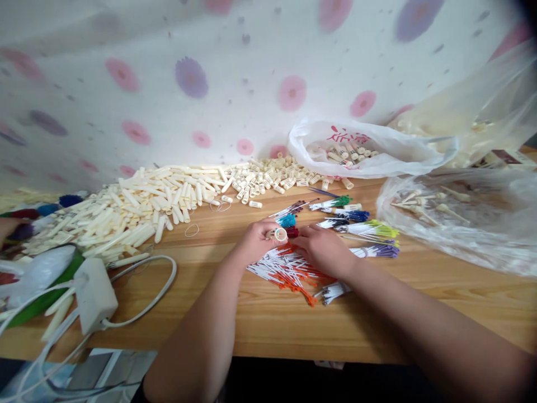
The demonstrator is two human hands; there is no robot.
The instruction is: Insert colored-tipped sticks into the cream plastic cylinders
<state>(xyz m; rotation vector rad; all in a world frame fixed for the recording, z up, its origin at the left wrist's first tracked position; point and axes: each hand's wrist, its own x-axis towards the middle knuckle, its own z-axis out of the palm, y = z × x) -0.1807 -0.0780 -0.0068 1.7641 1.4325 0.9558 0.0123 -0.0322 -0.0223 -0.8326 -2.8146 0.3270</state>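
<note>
My left hand is closed around a cream slotted tube, its round open end facing up. Close on its right, my right hand has its fingers bent down at a dark red bundle; whether they grip anything is hidden. White sticks with orange tips lie loosely below both hands. Bundles of white sticks with coloured tips surround them: turquoise above, green, dark blue, yellow and purple to the right.
A long heap of cream tubes runs along the wall. A white bag holds more tubes, and a clear bag lies at right. On the left are a white power box, cables and part of another person's hand.
</note>
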